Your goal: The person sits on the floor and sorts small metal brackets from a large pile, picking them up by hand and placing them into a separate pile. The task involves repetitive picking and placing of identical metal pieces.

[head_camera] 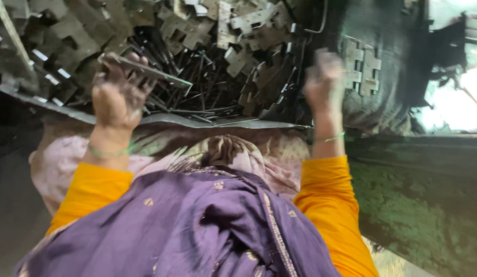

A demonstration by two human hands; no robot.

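A broad heap of dull grey stamped metal plates with notched, cross-like outlines (197,31) fills the upper part of the head view, piled over a tangle of thin dark metal rods (197,97) and held back at the near edge by a bent strip of grey sheet metal (223,122). To the right stands a dark, grimy sack or drum-like bulk (397,77) with two of the same notched plates (361,64) lying against its side. Below, the person's purple embroidered cloth (197,225) and orange sleeves (328,200) take up the foreground. The left hand (118,95), soiled with dark dust, is closed around a long, flat grey metal strip (146,69), which lies slantwise above the rods at the pile's near edge; a thin green bangle (110,152) rings the wrist. The right hand (324,77) is raised just beside the dark bulk and too smeared by motion to say whether its fingers are shut or spread, or whether it holds anything. As far as can be judged, the sorting is at an early or middle stage (one piece is in hand, the great mass of the heap untouched). The upper right corner is burnt out by daylight, and the left edge falls into shadow.
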